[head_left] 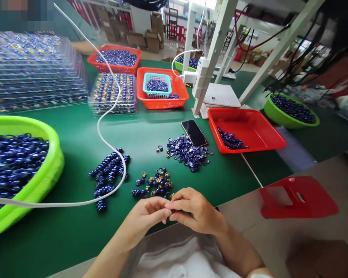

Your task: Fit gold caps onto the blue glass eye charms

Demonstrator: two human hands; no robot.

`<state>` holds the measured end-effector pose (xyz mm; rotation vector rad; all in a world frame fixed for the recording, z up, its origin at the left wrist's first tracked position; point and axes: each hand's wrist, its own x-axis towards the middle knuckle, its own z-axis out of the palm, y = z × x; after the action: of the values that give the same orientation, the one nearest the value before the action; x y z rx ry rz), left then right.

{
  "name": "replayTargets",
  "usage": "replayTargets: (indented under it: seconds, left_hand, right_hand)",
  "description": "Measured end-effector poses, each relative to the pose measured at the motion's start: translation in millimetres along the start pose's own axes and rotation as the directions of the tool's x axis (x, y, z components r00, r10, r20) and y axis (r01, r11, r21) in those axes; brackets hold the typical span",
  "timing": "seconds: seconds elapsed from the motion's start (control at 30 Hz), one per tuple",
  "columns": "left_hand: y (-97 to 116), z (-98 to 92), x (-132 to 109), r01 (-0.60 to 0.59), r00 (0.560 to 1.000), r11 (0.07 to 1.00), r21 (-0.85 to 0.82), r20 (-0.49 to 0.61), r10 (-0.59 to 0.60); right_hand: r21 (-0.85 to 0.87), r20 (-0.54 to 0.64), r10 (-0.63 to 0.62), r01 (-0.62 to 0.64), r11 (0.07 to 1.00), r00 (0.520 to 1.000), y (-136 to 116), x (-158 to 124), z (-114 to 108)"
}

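Note:
My left hand and my right hand meet at the fingertips above the table's near edge. Both are closed in a pinch, and whatever lies between the fingers is hidden. Just beyond them is a loose group of dark blue and gold ring-like pieces. To its left lie stacked rows of shiny dark blue rings. A pile of small dark blue, cap-like pieces spreads farther out, touching a phone. Two small pieces sit apart, left of that pile.
A white cable loops across the left side. Around me stand a green basket of blue rings, a red tray, an orange basket and stacked clear trays. Beside the table is a red stool. A person's arm shows behind.

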<state>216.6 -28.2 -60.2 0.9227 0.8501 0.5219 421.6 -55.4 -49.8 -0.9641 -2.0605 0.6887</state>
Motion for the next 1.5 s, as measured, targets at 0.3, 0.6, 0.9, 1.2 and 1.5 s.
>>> replayTargets:
  seconds: [0.3,0.6,0.9,1.2,1.5]
  left_hand:
    - [-2,9.0,-10,-0.085,0.968,0.991,0.101,-0.228,0.106]
    - [-28,15.9,-23,-0.383,0.780,0.772,0.507,-0.270,0.564]
    - [-18,-16.1,-26,-0.303,0.653,0.421,0.855,-0.136,0.745]
    - [6,-67.5,2,0.069,0.716,0.172,0.983,-0.169,0.677]
    - [38,-58.8,14,0.267,0.873,0.166,0.949,-0.311,0.377]
  right_hand:
    - [0.094,-0.225,0.104,-0.084,0.992,0.969,-2,-6,22]
    - [0.124,-0.104,0.227,-0.214,0.969,0.968,-2,-10,31]
    - [0.096,-0.139,0.200,-0.188,0.977,0.970,2,-11,25]
    - [0.124,-0.152,0.211,-0.193,0.973,0.966,3,-10,28]
    - [0.156,-0.095,0.214,-0.198,0.968,0.972,7,-12,34]
